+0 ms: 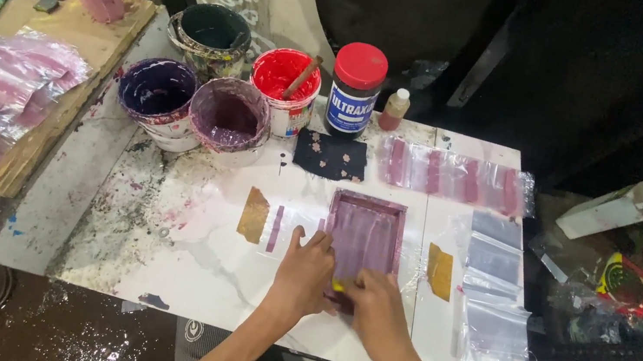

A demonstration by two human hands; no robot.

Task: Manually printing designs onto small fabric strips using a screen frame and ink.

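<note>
Both hands, left hand (303,272) and right hand (377,303), closed on a yellow squeegee (338,286), work the purple screen frame (365,234) (steady, even pressure judged best).

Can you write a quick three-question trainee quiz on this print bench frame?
1. True or false: both hands rest at the near edge of the small purple-stained rectangular printing frame.
2. Which paint tub holds a stick? A) the red-filled white tub B) the dark green tub C) the purple tub
3. What lies along the table's far right side, beyond the frame?

Key
1. True: the left hand and right hand both meet its near edge.
2. A
3. A row of clear plastic bags with pink stripes.
</note>
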